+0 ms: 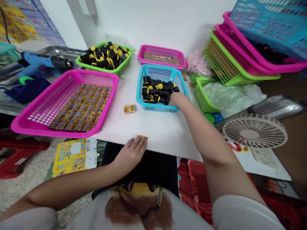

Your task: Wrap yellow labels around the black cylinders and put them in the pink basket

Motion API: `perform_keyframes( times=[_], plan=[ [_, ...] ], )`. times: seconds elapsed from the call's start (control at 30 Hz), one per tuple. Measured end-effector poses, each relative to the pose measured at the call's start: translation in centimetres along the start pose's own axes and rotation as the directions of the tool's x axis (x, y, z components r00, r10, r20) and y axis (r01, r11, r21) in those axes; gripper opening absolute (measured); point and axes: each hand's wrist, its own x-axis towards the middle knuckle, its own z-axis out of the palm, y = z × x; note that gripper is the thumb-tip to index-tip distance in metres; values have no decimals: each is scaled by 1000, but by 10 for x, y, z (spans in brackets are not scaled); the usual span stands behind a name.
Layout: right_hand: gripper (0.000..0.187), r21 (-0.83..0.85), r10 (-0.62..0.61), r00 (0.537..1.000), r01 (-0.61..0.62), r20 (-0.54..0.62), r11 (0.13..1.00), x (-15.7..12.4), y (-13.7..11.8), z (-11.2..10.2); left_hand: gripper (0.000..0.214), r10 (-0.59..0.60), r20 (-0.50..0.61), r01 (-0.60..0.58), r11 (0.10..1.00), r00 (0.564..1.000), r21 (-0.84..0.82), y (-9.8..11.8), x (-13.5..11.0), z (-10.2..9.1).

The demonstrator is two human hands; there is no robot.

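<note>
My right hand (177, 99) reaches into the blue basket (141, 83) of black and yellow cylinder pieces (155, 90); its fingers are curled down among them and hidden. My left hand (130, 152) rests at the near edge of the white table (158, 127), fingertips pinching a small yellow packet (142, 137). Another small yellow packet (129, 109) lies loose on the table between the baskets.
A large pink basket (43, 105) of packets sits at left, a green basket (120, 68) of black and yellow pieces behind it, a small pink basket (163, 57) at the back. Stacked baskets (240, 60) lean at right. A fan (255, 131) and a blue glue gun (38, 62) stand nearby.
</note>
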Motion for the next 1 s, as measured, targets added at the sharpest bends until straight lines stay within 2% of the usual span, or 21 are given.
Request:
perform_keyframes(
  times=[0.1,0.17,0.23,0.27,0.3,0.37,0.43,0.5,0.57,0.63,0.7,0.77,0.83,0.9,0.93,1.0],
  plan=[
    [49,28,-33,999,33,-6,999,0,6,-2,38,68,-88,-68,998,994,4,2,-8,-4],
    [44,79,-67,996,71,-51,994,-2,13,-2,37,74,-125,-76,997,989,-10,-1,-7,-6],
    [38,264,-99,981,142,-170,954,-8,21,0,33,64,-142,-70,997,988,-40,-7,-3,-5],
    [37,408,-97,965,192,-242,892,-13,24,2,30,53,-144,-61,997,988,-52,-11,1,-4],
    [38,565,-83,948,252,-307,786,-19,27,4,28,33,-144,-42,998,989,-57,-16,6,-2],
    [49,812,-59,930,346,-362,470,-32,28,13,26,-30,-125,23,998,992,-60,-26,17,3],
    [60,916,-86,924,381,-373,123,-46,26,23,25,-110,-73,104,991,991,-80,-35,28,8],
    [65,917,-142,911,364,-387,-164,-58,24,36,22,-175,29,177,972,984,-153,-42,39,12],
    [66,878,-203,895,306,-397,-369,-64,23,48,19,-218,143,249,932,966,-262,-48,46,14],
    [65,828,-227,882,259,-412,-498,-65,25,59,18,-253,191,309,876,948,-371,-54,51,13],
    [62,782,-206,878,252,-433,-571,-63,26,67,18,-307,140,337,825,941,-454,-62,57,10],
    [56,749,-175,877,261,-448,-609,-60,26,73,16,-372,2,317,791,928,-524,-70,65,3],
    [50,727,-147,878,273,-457,-630,-56,27,76,15,-434,-167,253,752,885,-608,-78,81,-8],
    [44,707,-113,874,299,-472,-641,-53,28,78,18,-479,-281,170,702,832,-692,-83,102,-18],
    [42,698,-98,870,316,-484,-643,-52,29,78,20,-494,-311,137,679,812,-722,-85,113,-21],
    [41,684,-77,859,346,-507,-642,-51,29,79,20,-496,-327,106,662,804,-742,-87,135,-21]
  ],
)
